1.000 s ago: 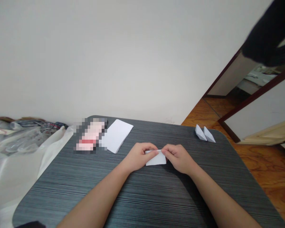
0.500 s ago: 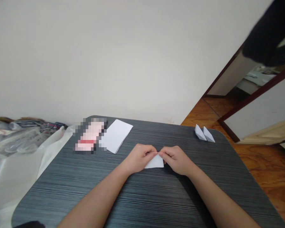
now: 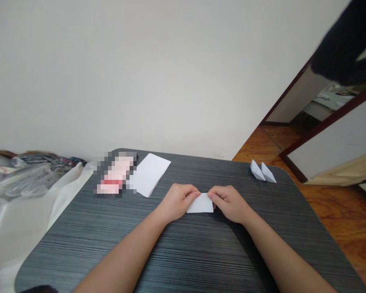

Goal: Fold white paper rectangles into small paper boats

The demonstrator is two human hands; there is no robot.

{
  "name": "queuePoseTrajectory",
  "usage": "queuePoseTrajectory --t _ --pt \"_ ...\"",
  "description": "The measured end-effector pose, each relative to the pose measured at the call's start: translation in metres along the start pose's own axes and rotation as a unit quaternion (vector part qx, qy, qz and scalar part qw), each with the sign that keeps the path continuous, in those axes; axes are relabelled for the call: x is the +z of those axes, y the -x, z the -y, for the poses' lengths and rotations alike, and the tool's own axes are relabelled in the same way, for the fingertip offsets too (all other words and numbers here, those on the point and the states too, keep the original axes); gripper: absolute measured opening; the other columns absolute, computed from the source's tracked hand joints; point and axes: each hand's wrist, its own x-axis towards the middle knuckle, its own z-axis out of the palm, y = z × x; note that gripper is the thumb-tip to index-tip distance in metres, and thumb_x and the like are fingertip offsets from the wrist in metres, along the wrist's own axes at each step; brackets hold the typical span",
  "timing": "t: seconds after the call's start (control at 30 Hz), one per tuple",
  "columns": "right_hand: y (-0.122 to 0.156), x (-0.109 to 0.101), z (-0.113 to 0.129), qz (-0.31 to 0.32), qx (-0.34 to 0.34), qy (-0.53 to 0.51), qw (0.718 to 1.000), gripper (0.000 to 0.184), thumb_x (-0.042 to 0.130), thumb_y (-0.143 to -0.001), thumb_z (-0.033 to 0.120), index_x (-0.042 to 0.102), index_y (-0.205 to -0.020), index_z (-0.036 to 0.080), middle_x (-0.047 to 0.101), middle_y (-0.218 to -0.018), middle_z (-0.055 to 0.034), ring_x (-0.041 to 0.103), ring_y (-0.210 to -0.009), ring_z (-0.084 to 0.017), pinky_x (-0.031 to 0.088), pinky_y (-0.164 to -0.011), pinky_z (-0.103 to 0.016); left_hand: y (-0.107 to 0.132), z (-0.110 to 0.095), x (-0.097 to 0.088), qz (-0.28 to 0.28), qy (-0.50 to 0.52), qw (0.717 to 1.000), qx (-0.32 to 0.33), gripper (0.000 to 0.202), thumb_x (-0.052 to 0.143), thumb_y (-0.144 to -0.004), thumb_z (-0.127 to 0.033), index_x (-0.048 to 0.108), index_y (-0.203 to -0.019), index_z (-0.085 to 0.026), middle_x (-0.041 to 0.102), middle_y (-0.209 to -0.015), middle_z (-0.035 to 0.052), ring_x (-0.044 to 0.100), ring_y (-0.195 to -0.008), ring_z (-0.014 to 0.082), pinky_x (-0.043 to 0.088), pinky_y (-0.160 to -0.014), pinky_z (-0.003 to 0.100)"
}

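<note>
"What's between your hands?"

"You're holding a small piece of folded white paper [image 3: 200,204], near the middle of the dark striped bench [image 3: 64,244]. Your left hand [image 3: 178,201] pinches its far edge at the left end, and your right hand [image 3: 228,203] pinches the same edge at the right end. The paper keeps your fingertips just apart."

"What's around you?"

"Farther left on the bench, you have a flat sheet of white paper [image 3: 149,175], just beside a pixelated pink-and-red item [image 3: 115,174] that's too obscured to identify. Two white origami boats [image 3: 263,172] sit side by side at the far right corner, with a wooden floor [image 3: 338,211] beyond the bench. A crumpled plastic bag [image 3: 24,181] lies off to the left."
</note>
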Motion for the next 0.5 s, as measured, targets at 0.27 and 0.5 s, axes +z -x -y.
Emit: queuePoseTrajectory --t 0.27,0.5 --pt "-0.0007 -0.0018 -0.0037 -0.021 0.009 -0.02 1.0 0.029 0.045 -0.089 0.023 0.057 -0.063 0.017 0.059 -0.059 0.0013 0.056 -0.057 -0.011 0.039 -0.058 -0.023 0.0008 0.0012 -0.0018 -0.031 -0.025 0.999 -0.013 0.027 0.043 -0.088 -0.029 0.064 -0.077 -0.017 0.062 -0.067 -0.0014 0.053 -0.062 0.0105 0.033 -0.057 0.022" --pt "0.0003 -0.0021 -0.0083 -0.047 0.02 -0.033 0.998 0.031 0.045 -0.09 0.025 0.056 -0.062 0.017 0.059 -0.06 0.0008 0.056 -0.059 -0.012 0.04 -0.06 -0.023 0.0013 0.0005 -0.0024 -0.057 0.016 0.998 -0.021 0.027 0.041 -0.089 -0.029 0.066 -0.085 -0.019 0.066 -0.079 -0.0004 0.057 -0.072 0.012 0.039 -0.065 0.023"
